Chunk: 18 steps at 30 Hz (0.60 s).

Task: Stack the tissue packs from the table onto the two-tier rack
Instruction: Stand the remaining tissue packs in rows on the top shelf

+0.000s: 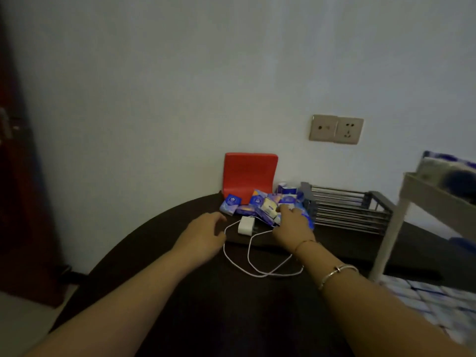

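Several small blue and white tissue packs (pixel 253 205) lie in a loose pile at the far side of the dark round table (pixel 164 300), in front of a red box. My right hand (pixel 291 225) reaches into the right side of the pile and its fingers rest on the packs; whether they grip one is hidden. My left hand (pixel 206 234) hovers over the table just left of the pile with loosely curled fingers, holding nothing. The white two-tier rack (pixel 396 228) stands at the right edge, with tissue packs on its upper tier (pixel 448 168) and lower tier (pixel 432 302).
A white charger (pixel 246 225) with a looping white cable (pixel 255 266) lies between my hands. A red box (pixel 249 175) leans on the wall behind the pile. A grey metal wire rack (pixel 347 210) sits right of the packs. Wall sockets (pixel 336 129) are above it.
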Motion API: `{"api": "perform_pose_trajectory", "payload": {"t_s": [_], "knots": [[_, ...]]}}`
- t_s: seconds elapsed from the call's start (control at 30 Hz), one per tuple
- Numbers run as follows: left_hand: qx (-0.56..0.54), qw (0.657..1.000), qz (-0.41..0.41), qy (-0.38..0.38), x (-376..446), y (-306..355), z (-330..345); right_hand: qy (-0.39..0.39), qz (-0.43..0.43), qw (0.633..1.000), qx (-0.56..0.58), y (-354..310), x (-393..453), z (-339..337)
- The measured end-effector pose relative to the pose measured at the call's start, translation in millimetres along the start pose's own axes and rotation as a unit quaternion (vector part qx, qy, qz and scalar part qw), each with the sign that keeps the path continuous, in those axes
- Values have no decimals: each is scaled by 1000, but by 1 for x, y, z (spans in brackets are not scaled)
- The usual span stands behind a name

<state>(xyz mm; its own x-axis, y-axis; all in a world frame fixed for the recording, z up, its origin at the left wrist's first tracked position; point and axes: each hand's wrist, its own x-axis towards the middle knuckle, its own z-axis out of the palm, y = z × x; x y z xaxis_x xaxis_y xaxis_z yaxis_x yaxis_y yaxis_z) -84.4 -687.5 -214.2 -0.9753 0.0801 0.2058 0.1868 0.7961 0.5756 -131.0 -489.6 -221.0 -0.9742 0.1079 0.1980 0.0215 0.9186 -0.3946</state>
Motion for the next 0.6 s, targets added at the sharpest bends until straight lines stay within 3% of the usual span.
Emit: {"api": "perform_pose_trajectory", "payload": {"t_s": [0.13,0.33,0.5,0.6], "knots": [[-16,1000,12,7,77,-23,44,12,17,1000,-21,16,69,34],[-173,983,-35,43,175,-42,92,-40,-37,998,-20,45,129,69],[-197,966,-153,67,218,-63,116,66,-75,993,-64,55,123,93],[-178,960,-193,98,223,-71,121,91,-74,992,-45,55,117,97]]}}
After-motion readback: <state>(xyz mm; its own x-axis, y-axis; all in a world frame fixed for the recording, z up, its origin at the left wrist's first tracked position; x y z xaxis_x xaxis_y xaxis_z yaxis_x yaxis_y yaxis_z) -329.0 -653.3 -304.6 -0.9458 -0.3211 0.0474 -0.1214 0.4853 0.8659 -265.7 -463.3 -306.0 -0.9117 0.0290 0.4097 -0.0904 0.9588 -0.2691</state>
